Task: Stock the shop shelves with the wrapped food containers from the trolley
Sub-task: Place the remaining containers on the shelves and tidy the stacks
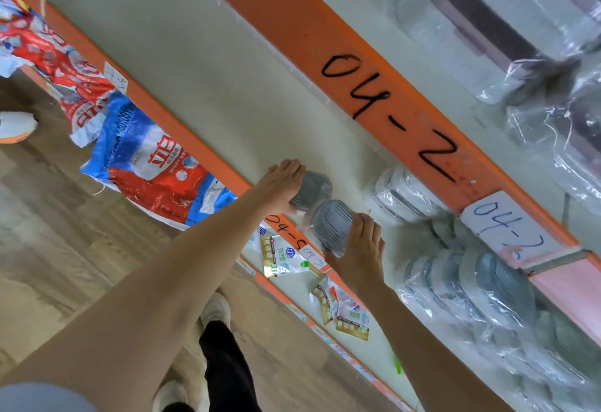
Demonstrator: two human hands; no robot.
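Note:
The view is tilted. My left hand [282, 182] grips a grey-lidded wrapped food container [314, 188] on the pale shelf board [201, 63] under the orange beam marked 04-2 [383, 99]. My right hand [361, 249] holds a second grey-lidded wrapped container [331, 221] right beside the first, the two nearly touching. More wrapped containers [400, 197] stand further in on the same shelf, and a row of them [461, 288] fills the shelf to the right. The trolley is out of view.
Larger wrapped containers with dark lids [487, 27] sit on the shelf above. Red and blue detergent bags [153, 164] hang over the lower shelf's orange edge. Small sachet packs [283, 257] lie on the lower shelf. Wooden floor [48, 232] and my shoes are below.

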